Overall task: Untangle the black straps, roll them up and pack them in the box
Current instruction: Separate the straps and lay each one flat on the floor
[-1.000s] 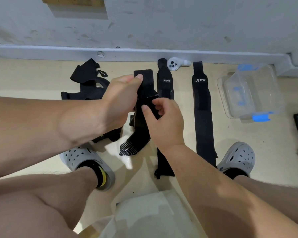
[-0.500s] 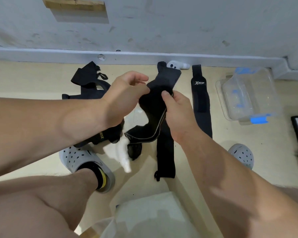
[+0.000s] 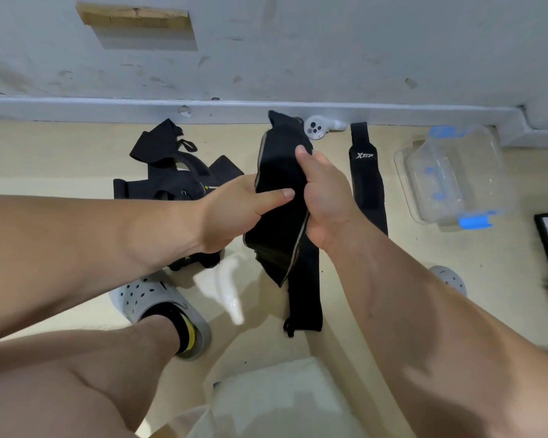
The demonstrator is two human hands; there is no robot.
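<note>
Both hands, left [image 3: 234, 210] and right [image 3: 325, 197], grip one strap [image 3: 279, 184] mid-untangling; rolling it likely comes next, then the box [image 3: 456, 175] to the right.

We see a pale beige floor [image 3: 60, 159] meeting a grey skirting. Beyond and left of the left hand [image 3: 234, 213] lies a tangled heap of black straps [image 3: 171, 172]. Under the hands a flat black strap [image 3: 304, 298] runs back towards us. Just right of the right hand [image 3: 326, 197] lies the XTEP strap [image 3: 366, 178], stretched out straight. Further right stands a clear box [image 3: 453, 175] with blue clips. A white controller [image 3: 318, 128] rests beyond the hands, by the skirting.
</note>
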